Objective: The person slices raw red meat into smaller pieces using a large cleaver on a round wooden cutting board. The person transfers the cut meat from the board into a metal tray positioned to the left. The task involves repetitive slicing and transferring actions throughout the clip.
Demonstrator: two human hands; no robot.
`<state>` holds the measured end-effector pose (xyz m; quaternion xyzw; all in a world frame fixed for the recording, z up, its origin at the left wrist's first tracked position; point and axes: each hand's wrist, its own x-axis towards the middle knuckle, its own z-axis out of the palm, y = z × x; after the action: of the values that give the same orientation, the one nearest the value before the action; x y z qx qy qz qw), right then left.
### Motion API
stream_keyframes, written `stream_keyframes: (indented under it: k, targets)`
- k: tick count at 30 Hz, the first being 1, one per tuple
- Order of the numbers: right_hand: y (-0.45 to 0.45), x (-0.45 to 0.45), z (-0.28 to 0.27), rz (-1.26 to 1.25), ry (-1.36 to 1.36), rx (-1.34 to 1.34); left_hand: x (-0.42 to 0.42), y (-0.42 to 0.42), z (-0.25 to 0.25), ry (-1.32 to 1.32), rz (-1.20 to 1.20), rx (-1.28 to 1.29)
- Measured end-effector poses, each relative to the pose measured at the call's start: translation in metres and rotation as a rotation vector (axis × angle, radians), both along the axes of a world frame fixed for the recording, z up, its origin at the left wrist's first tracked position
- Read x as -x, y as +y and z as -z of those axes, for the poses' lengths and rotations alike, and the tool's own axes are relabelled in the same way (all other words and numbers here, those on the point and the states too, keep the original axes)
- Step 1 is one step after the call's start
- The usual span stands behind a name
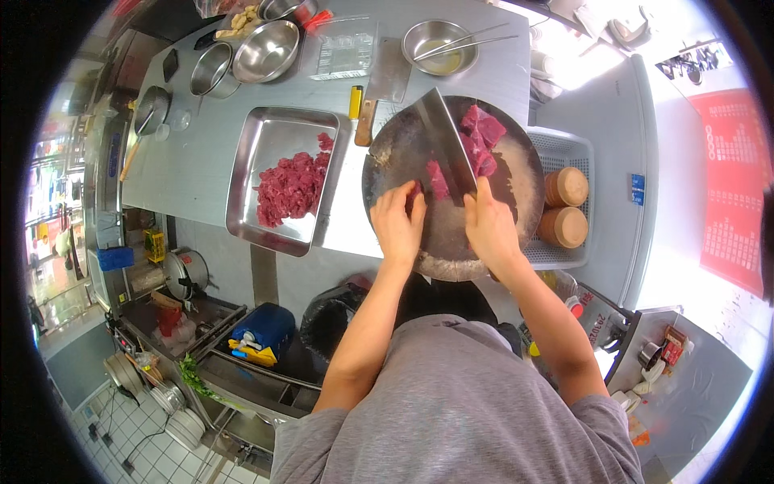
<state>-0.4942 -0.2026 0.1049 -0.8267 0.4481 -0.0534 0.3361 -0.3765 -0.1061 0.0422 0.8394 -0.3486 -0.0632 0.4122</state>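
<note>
My right hand [491,228] grips a broad-bladed cleaver [448,145], its blade slanting over the middle of a round, dark chopping block [399,163]. My left hand [396,222] lies at the block's left front with its fingers curled around a dark red piece of meat [413,196], mostly hidden under them. Between hand and blade is a small strip of raw meat [436,179]. Larger chunks of raw red meat [482,134] lie to the right of the blade. Left of the block, a rectangular steel tray [239,184] holds a heap of cut meat [290,189].
A second cleaver [366,121] and a yellow box-like object [356,102] lie behind the block. Steel bowls [266,51], a clear plastic container [343,54] and a bowl with chopsticks [440,47] stand farther back. At right, a grey plastic basket [559,259] holds stacked round brown items [566,187].
</note>
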Motion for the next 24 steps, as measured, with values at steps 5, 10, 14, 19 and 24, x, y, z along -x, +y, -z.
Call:
stream_keyframes:
  k: [5, 10, 14, 19, 24]
  targets:
    - [0.018, 0.02, 0.006, -0.14, 0.067, -0.14, 0.007, 0.002, 0.012, 0.041, -0.107, 0.063]
    - [0.038, 0.025, 0.0, -0.065, 0.124, -0.066, 0.007, -0.007, 0.011, 0.127, -0.177, 0.057]
    - [0.049, 0.028, -0.002, -0.114, 0.112, -0.072, 0.007, -0.008, 0.014, 0.121, -0.144, 0.015]
    - [0.042, 0.023, 0.0, -0.105, 0.172, -0.1, 0.007, -0.01, 0.003, 0.296, -0.169, 0.101]
    - [0.037, 0.024, -0.001, -0.1, 0.142, -0.11, 0.003, -0.008, 0.015, -0.011, -0.183, -0.014]
